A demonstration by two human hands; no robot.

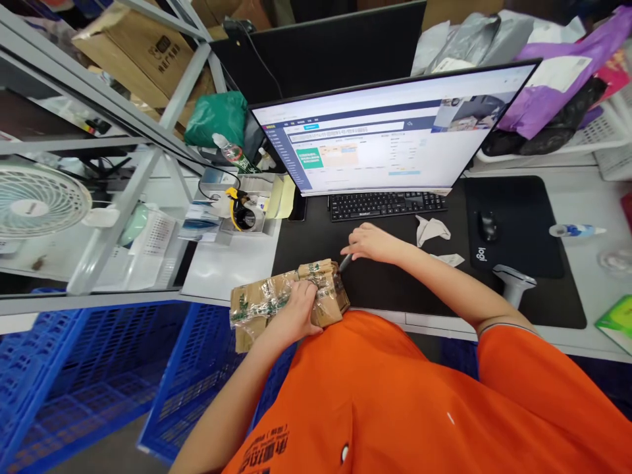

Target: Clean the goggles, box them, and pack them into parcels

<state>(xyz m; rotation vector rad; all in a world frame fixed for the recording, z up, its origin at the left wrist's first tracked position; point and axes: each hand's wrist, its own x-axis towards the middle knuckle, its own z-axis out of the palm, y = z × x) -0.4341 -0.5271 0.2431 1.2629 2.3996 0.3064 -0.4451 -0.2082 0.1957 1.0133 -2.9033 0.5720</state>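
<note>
A brown cardboard parcel (261, 303) wrapped in printed clear tape rests against the desk's front edge and my orange shirt. My left hand (296, 313) lies on top of it with fingers curled over it, holding it. My right hand (372, 243) is closed round a dark pen-like tool (344, 263) whose tip touches the parcel's right end. Both hands are over the black desk mat (395, 283).
A keyboard (388, 204) and wide monitor (395, 131) stand behind the hands. A mouse (488, 226), a handheld scanner (513, 283) and crumpled paper (432, 230) lie to the right. Blue plastic crates (99, 375) sit at lower left, and a fan (37, 201) on the shelf.
</note>
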